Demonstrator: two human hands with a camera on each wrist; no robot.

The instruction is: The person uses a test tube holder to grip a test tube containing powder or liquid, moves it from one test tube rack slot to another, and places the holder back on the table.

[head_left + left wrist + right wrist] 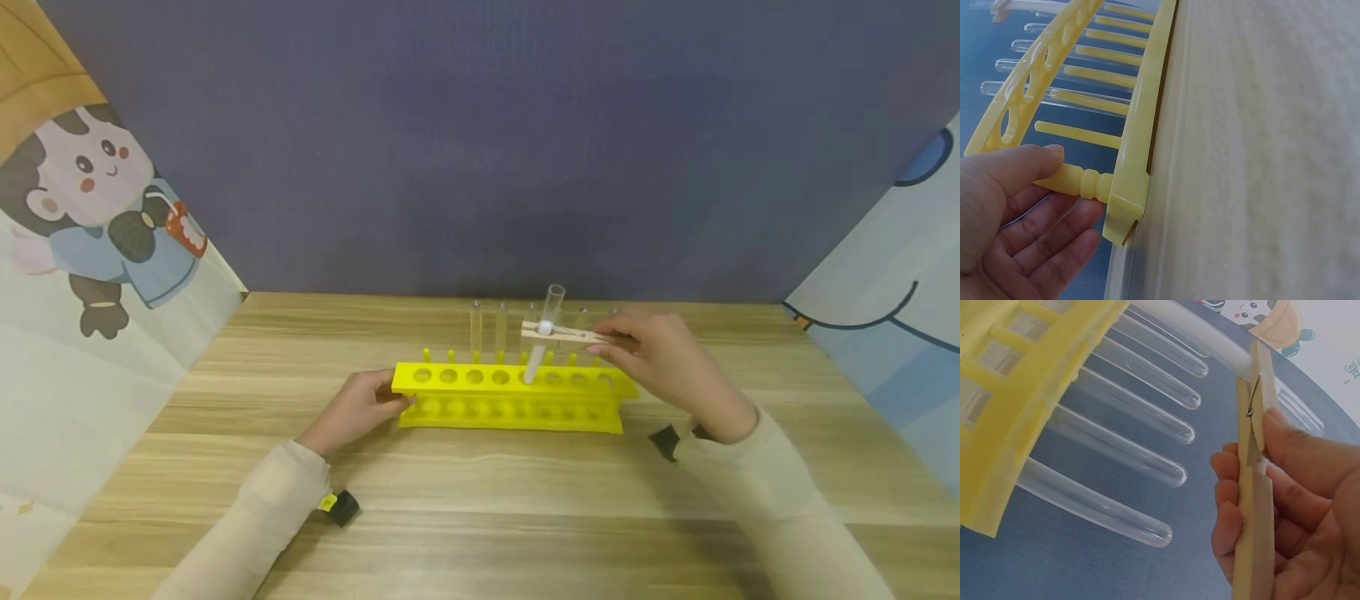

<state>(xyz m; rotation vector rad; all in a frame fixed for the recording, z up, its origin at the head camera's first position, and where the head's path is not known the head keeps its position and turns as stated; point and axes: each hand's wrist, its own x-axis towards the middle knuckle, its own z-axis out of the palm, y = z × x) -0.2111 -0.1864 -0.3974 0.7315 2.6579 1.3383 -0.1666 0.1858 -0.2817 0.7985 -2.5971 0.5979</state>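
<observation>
My left hand (363, 407) grips the left end of a yellow test tube rack (517, 419); in the left wrist view, the thumb and fingers (1047, 156) close about its end post (1079, 181). My right hand (660, 354) holds a wooden test tube clamp (570, 335) by its handle. The clamp's jaws sit around a glass test tube (553, 300) holding white material. This tube leans, its lower end at a middle hole of the rack; how deep it sits I cannot tell. Along the rack's back, several test tubes (1141, 456) stand upside down on pegs (1094, 134).
The rack stands on a wood-grain table (465, 517) with a dark blue panel (450, 150) behind it. Cartoon-printed sheets (112, 192) flank both sides. A small black device (343, 508) is by the left cuff, and another dark piece (664, 442) by the right.
</observation>
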